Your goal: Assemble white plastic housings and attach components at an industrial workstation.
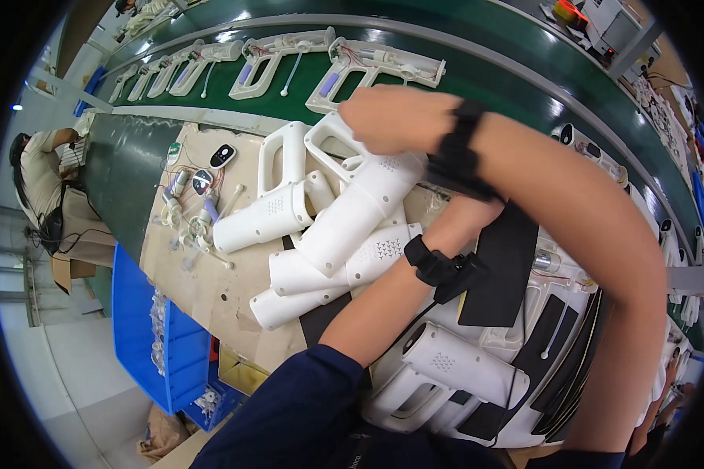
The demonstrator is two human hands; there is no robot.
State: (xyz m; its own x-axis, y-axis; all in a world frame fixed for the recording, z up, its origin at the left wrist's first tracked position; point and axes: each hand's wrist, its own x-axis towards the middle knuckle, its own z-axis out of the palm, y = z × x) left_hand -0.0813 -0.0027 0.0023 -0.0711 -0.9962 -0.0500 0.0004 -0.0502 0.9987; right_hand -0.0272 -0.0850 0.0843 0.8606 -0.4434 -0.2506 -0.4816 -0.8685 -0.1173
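Green belt [211, 106] behind; bench [163, 270] in front. White shells [344, 227] overlap mid-bench. R arm [571, 187] mostly hides L hand [477, 216], grip can't tell; R hand [385, 121], blurry, nr top handle [311, 143], grip unclear. Shells could slide if bumped, poss. hitting wired parts [210, 209].

Right hand [387, 121]: upper centre, blurred, at the handle of a white gun-shaped shell [360, 211]; contact unclear.
Left hand [473, 215]: right of centre, partly hidden behind the right wrist's black strap [457, 152]; forearms crossed.
Bench [133, 144]: overlapping white shells mid-frame, black-faced oval modules [223, 155] and wired parts left of centre.
Green belt [299, 98]: opened half-shells [245, 88] along the top.
Blue bin [186, 344]: lower left.
Person [43, 160]: far left.
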